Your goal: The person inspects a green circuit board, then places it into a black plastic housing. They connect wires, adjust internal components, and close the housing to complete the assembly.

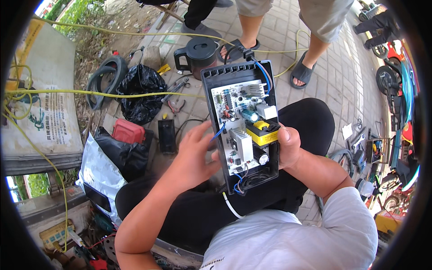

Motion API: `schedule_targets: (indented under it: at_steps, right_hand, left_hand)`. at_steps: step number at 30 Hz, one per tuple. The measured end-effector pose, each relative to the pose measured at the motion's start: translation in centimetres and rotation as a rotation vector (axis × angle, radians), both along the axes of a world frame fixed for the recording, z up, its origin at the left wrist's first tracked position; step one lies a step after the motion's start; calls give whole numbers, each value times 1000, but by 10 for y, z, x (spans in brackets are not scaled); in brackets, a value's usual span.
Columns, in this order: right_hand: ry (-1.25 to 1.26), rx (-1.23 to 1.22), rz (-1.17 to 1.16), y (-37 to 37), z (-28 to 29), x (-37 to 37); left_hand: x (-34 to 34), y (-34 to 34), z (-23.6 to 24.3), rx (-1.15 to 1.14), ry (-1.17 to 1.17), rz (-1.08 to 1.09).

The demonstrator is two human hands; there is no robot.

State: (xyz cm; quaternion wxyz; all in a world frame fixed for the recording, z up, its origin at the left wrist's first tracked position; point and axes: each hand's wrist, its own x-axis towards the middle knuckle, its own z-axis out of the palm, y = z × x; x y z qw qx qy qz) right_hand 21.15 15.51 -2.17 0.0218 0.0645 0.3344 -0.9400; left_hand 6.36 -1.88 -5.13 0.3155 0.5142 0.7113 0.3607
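An opened black charger case (209, 112) is held up in front of my lap, tilted slightly. Inside it lies a white circuit board (219, 104) with a yellow-wrapped transformer (263, 135), silver heat sinks and round capacitors. My right hand (290, 146) grips the case's right edge, thumb on the side and fingers hidden underneath. At the left edge is my left hand (191, 155), slightly blurred, fingers apart and tips beside a blue wire (218, 131) that sticks out over the rim. Whether it touches the wire I cannot tell. A black cable (246, 53) leaves the top end.
Beyond the case stands a dark lidded jug (201, 53), near another person's sandalled feet (303, 69). Pliers (175, 107), a black box-shaped part (166, 136), a red case (128, 131) and black bags (143, 92) lie to the left. A yellow hose (148, 94) crosses the paving.
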Motion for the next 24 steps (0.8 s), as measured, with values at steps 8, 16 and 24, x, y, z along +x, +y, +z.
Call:
schedule_targets:
  at_steps: [8,16,24]
  right_hand:
    - [59,-10,-54,2,-1,0]
    - [-109,129,-263,12,-6,-4]
    - [-206,-22,-382,6,0,-10]
  left_hand:
    - [2,-3,-1,-277,-137,-107]
    - [-25,-10,60,-186,-60,227]
    - [-25,-13,66,132,-794,308]
